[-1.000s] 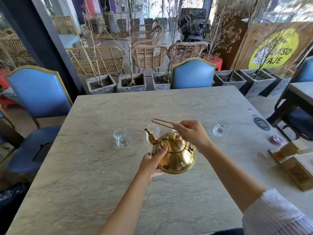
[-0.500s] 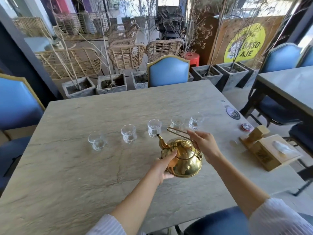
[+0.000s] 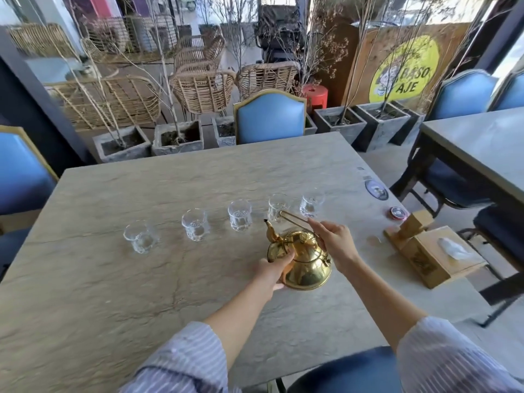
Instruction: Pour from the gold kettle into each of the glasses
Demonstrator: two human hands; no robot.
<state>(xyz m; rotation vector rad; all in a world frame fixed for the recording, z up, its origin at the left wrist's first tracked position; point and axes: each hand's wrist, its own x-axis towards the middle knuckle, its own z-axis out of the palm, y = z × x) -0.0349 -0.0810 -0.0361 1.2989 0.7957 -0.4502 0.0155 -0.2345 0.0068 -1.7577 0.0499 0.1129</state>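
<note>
The gold kettle (image 3: 304,259) sits low over the stone table (image 3: 113,279), upright, its spout pointing up and to the left. My left hand (image 3: 273,269) presses against the kettle's left side. My right hand (image 3: 336,241) grips the thin wire handle above the lid. Several small clear glasses stand in a row beyond the kettle: the leftmost glass (image 3: 140,236), another glass (image 3: 195,228), a middle glass (image 3: 240,215), one glass (image 3: 278,207) just behind the handle, and the rightmost glass (image 3: 311,204).
A wooden tissue box (image 3: 436,256) lies at the table's right edge, with a small red tin (image 3: 398,214) and a round dark coaster (image 3: 376,190) beyond it. Blue chairs (image 3: 270,117) surround the table. A second table (image 3: 482,137) stands to the right.
The view has pulled back and swung right, so the whole row of glasses shows. The kettle has come down and nearer me, from a tilt to upright; both hands stay on it.
</note>
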